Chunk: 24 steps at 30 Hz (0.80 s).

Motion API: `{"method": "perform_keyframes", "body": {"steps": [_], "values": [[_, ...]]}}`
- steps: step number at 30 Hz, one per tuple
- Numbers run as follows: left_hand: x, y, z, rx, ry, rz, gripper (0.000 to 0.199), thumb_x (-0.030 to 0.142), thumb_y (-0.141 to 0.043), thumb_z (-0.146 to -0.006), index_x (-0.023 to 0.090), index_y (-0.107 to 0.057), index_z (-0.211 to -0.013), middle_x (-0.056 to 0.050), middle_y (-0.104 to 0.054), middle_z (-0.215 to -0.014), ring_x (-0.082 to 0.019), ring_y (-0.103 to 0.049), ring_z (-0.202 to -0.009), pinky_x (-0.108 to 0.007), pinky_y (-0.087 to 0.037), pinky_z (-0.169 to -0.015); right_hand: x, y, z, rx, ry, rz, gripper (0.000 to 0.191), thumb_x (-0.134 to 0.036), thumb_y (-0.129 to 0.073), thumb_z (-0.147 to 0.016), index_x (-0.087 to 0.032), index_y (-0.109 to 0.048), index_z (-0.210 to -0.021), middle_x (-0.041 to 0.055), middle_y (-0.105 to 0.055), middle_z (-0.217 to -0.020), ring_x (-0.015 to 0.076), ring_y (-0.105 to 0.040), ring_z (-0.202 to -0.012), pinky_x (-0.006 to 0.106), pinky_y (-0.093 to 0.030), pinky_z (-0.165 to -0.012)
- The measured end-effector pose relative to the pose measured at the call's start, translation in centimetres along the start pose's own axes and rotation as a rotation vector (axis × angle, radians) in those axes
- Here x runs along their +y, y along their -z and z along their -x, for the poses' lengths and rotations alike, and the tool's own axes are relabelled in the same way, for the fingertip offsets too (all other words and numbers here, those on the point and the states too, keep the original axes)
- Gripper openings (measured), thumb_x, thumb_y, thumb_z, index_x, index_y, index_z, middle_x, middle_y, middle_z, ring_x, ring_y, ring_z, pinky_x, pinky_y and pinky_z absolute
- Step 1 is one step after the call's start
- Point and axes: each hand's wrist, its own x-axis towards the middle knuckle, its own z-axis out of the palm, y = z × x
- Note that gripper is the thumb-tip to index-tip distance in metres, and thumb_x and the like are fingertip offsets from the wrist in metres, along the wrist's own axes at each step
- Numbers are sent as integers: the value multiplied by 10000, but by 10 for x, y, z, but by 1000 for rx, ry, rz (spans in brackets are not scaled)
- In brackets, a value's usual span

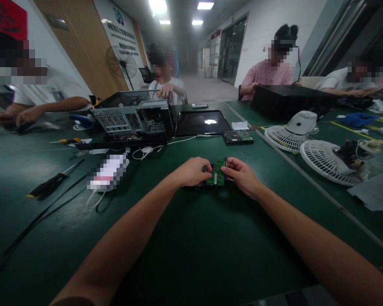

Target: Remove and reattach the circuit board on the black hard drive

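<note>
Two hands [194, 171] handle one green circuit board [217, 180], left of two grilles [321, 160].

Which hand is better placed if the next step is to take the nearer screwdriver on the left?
Probably the left hand: the screwdriver lies to its left. The right hand is farther away, at the right edge of the green circuit board, and would have to cross the left arm.

Bare hands and forearms, dark sleeve edge
The left hand [194, 171] and right hand [242, 176] are bare, with slender, plain left forearm [134, 225] and right forearm [306, 233]; a dark, curved sleeve [73, 301] edge rims the left arm, its fabric too dim to tell.
</note>
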Motion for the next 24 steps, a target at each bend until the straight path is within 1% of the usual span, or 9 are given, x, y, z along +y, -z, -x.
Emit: {"method": "perform_keyframes", "body": {"steps": [4, 8, 12, 17, 22, 24], "values": [[-1, -2, -1, 34, -17, -32, 198, 276, -629, -889, 175, -717, -1035, -69, -731, -1024, -162, -650, -721, -279, -483, -696, 5, 3, -3, 4, 12, 40, 307, -390, -821, -791, -219, -663, -992, 0, -664, -869, 131, -561, -722, 259, -434, -607], [-4, -5, -4, 46, -38, -76, 195, 271, -638, -880, 178, -717, -1032, -68, -736, -1054, -180, -662, -780, -286, -484, -716, 9, 4, -5, -6, 23, 67, 305, -388, -812, -800, -217, -675, -1012, 13, -693, -907, 138, -583, -740, 263, -443, -616], [-5, -6, -4, 52, -34, -91, 185, 277, -636, -881, 177, -720, -1013, -68, -738, -1038, -199, -671, -833, -296, -486, -739, 10, 3, -5, -3, 30, 44, 307, -340, -817, -795, -221, -684, -1045, 15, -712, -941, 139, -608, -762, 263, -446, -629], [-5, -5, -4, 48, -30, -100, 180, 273, -642, -880, 172, -716, -1010, -72, -739, -1024, -199, -678, -823, -301, -491, -755, 9, 3, -4, -57, 16, 1, 380, -273, -824, -780, -228, -681, -1129, 24, -739, -1009, 153, -651, -828, 276, -472, -684], [-5, -4, -4, 28, 0, -95, 200, 280, -634, -881, 179, -717, -1032, -70, -740, -1017, -194, -682, -815, -306, -502, -787, 11, 3, -4, -35, 0, -29, 457, -241, -841, -759, -241, -661, -1179, 22, -746, -1017, 144, -657, -796, 291, -510, -715], [-6, -4, -4, 24, 0, -113, 217, 283, -634, -876, 180, -725, -1044, -74, -739, -1035, -202, -682, -843, -314, -505, -813, 12, 4, -4, -31, -3, -27, 500, -241, -846, -752, -251, -647, -1211, 23, -744, -1025, 148, -661, -801, 304, -530, -735]]}}
